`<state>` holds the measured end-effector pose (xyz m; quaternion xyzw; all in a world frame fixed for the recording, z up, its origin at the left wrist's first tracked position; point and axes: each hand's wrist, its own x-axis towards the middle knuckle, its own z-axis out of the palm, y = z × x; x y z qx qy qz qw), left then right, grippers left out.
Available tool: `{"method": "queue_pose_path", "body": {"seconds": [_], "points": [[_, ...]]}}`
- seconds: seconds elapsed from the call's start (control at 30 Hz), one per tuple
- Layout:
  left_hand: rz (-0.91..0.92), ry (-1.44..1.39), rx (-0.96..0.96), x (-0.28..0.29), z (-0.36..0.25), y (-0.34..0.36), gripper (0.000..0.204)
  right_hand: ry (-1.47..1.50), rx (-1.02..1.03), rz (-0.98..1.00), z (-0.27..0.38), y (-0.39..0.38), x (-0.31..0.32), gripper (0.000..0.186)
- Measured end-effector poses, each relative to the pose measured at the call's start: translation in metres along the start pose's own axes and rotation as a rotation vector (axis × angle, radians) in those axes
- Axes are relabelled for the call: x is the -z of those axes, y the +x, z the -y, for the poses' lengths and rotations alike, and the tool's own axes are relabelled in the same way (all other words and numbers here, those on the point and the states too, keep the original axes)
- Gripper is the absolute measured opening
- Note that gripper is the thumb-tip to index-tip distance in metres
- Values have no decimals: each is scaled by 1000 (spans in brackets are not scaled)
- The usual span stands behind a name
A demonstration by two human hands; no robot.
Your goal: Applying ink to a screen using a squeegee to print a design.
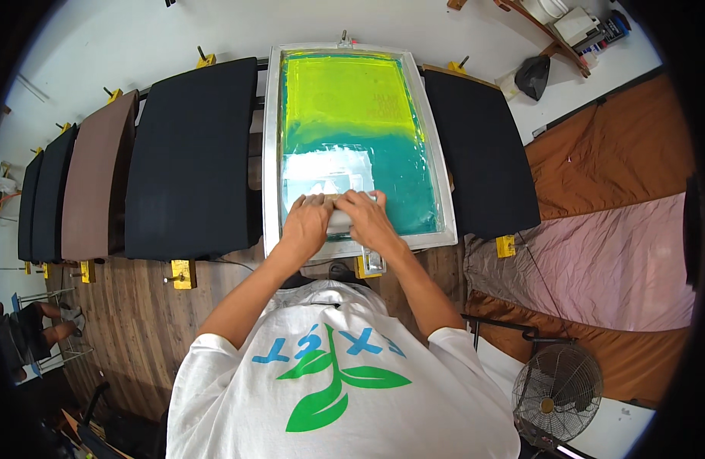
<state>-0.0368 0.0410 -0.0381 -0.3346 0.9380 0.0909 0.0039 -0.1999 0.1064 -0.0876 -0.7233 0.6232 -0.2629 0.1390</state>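
A screen-printing frame (274,153) with a metal rim lies in front of me. Its mesh is yellow-green at the far end and teal (406,176) nearer, with a pale whitish patch (329,164) at the near left. Both hands grip a squeegee (339,222) side by side near the frame's close edge, above that patch. My left hand (308,220) curls over its left part. My right hand (365,220) is closed on its right part. The fingers and the hands' backs cover most of the squeegee, and its blade edge is hidden.
Black-covered boards (196,161) and a brown-covered one (99,176) line up to the left; another black one (479,153) adjoins at right. Yellow blocks (183,274) jut from their ends. A fan (557,390) stands lower right near brown hanging cloth (597,145). A person's legs (54,325) show far left.
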Motion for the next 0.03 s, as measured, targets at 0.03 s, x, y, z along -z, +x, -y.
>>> {"method": "queue_pose_path", "body": {"seconds": [0.03], "points": [[-27,15,-17,0,4,9,54,4,43,-53,-4,4,7,62]]}}
